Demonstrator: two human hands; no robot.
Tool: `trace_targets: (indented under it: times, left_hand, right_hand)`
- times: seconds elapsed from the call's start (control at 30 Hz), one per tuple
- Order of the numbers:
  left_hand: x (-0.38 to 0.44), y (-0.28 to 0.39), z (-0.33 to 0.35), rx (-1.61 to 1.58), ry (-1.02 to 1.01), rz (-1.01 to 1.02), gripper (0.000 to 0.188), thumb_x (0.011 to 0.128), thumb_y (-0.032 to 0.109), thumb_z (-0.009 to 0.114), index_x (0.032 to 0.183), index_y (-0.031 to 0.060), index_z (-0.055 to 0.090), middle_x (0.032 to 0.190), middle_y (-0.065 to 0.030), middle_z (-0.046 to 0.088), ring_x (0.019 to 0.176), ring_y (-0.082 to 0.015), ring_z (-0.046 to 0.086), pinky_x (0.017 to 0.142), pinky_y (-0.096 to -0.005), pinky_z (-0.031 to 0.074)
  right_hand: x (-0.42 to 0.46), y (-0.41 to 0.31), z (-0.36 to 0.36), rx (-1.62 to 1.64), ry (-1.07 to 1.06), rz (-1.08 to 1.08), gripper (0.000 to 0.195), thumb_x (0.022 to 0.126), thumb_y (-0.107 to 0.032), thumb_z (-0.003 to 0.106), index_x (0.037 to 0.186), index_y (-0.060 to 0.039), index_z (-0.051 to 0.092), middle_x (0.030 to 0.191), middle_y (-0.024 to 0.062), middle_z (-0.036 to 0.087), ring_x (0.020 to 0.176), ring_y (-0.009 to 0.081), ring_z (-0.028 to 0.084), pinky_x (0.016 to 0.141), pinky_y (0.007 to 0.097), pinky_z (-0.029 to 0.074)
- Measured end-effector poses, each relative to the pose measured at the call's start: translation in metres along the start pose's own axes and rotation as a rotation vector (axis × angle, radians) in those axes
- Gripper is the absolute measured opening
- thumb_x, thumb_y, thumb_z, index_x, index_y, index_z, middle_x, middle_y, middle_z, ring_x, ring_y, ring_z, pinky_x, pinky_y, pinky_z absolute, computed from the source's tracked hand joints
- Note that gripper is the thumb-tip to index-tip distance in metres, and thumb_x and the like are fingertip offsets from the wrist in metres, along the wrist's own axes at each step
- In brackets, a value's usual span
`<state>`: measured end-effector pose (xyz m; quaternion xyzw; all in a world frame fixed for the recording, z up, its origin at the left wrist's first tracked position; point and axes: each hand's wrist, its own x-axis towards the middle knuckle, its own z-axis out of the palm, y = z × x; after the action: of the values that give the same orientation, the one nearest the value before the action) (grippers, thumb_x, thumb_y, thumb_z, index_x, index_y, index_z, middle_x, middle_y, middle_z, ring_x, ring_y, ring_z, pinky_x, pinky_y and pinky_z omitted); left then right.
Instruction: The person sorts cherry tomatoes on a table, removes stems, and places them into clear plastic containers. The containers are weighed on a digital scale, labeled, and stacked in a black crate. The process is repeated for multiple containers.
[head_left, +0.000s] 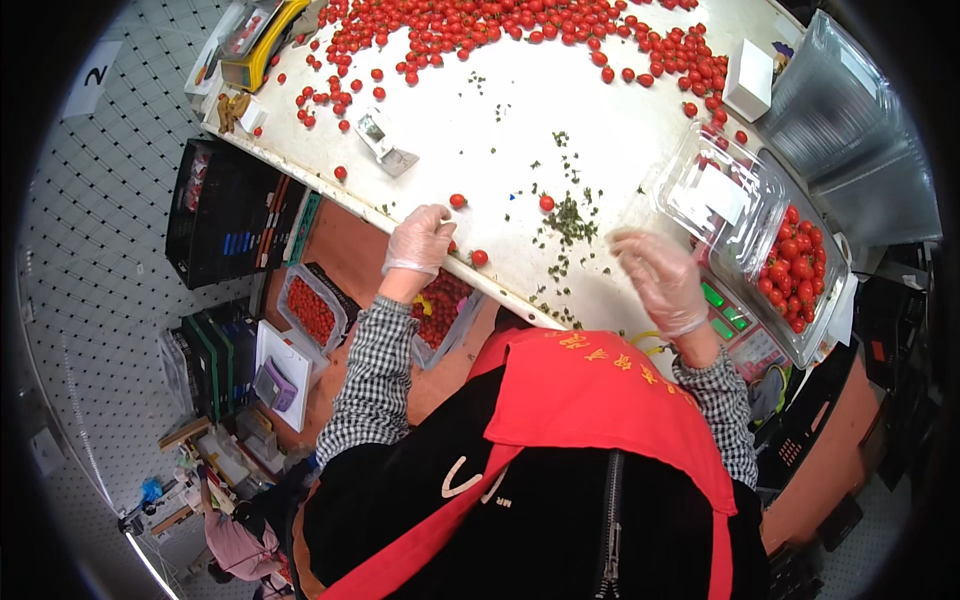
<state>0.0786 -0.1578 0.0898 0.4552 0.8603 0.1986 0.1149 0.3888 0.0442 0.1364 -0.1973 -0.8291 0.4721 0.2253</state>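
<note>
Both my hands wear thin clear plastic gloves. My left hand (422, 238) is at the table's front edge with its fingers curled; a cherry tomato partly shows by its fingertips, and I cannot tell whether it is held. Loose cherry tomatoes (479, 258) lie just right of it. My right hand (661, 281) is over the table, slightly blurred, fingers bent, its grasp unclear. Between the hands lies a scatter of green tomato calyxes (571, 221). Right of my right hand, an open clear plastic clamshell (694, 196) with cherry tomatoes in its base (796, 270) rests on a digital scale (726, 311).
Many cherry tomatoes (480, 22) cover the white table's (465, 120) far side. A white box (748, 80) and stacked clear containers (832, 112) stand at right. A yellow device (262, 49) is far left. Below the edge are tomato-filled crates (311, 309). Another person (238, 536) is at lower left.
</note>
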Motion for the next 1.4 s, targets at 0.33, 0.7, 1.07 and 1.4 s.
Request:
trace_targets:
  times: [0.33, 0.7, 1.07, 1.4]
  left_hand:
    - [0.069, -0.012, 0.035, 0.229, -0.211, 0.109, 0.025, 0.089, 0.022, 0.068, 0.111, 0.0106, 0.066, 0.105, -0.0173, 0.06, 0.097, -0.0371, 0.063, 0.084, -0.047, 0.054]
    - [0.24, 0.084, 0.094, -0.114, 0.066, 0.467, 0.04, 0.09, 0.019, 0.068, 0.128, 0.0086, 0.061, 0.123, -0.0186, 0.059, 0.109, -0.0359, 0.062, 0.093, -0.0432, 0.053]
    - [0.314, 0.157, 0.143, 0.087, -0.284, 0.322, 0.026, 0.091, 0.016, 0.063, 0.115, 0.0078, 0.069, 0.129, -0.0198, 0.056, 0.109, -0.0371, 0.064, 0.096, -0.0419, 0.053]
    - [0.251, 0.127, 0.138, -0.907, -0.39, -0.153, 0.017, 0.098, 0.023, 0.063, 0.102, 0.0087, 0.07, 0.071, -0.0006, 0.06, 0.057, -0.0081, 0.049, 0.05, -0.024, 0.039]
  right_hand:
    - [0.019, 0.002, 0.026, -0.063, -0.109, -0.061, 0.011, 0.09, -0.008, 0.066, 0.096, -0.0011, 0.072, 0.101, 0.0143, 0.074, 0.093, 0.0329, 0.071, 0.081, 0.0392, 0.058]
    - [0.014, 0.01, 0.012, -0.068, -0.084, 0.026, 0.012, 0.09, -0.005, 0.065, 0.101, -0.0012, 0.069, 0.103, 0.015, 0.071, 0.095, 0.0346, 0.068, 0.083, 0.0408, 0.055]
    - [-0.005, 0.013, -0.006, -0.106, 0.05, 0.134, 0.01, 0.088, -0.009, 0.067, 0.096, -0.0026, 0.069, 0.101, 0.0129, 0.071, 0.092, 0.0348, 0.067, 0.081, 0.0405, 0.055]
    - [-0.037, 0.036, 0.005, 0.0, 0.141, 0.064, 0.012, 0.093, -0.016, 0.061, 0.089, -0.0063, 0.065, 0.087, 0.011, 0.065, 0.084, 0.0335, 0.065, 0.076, 0.0425, 0.053]
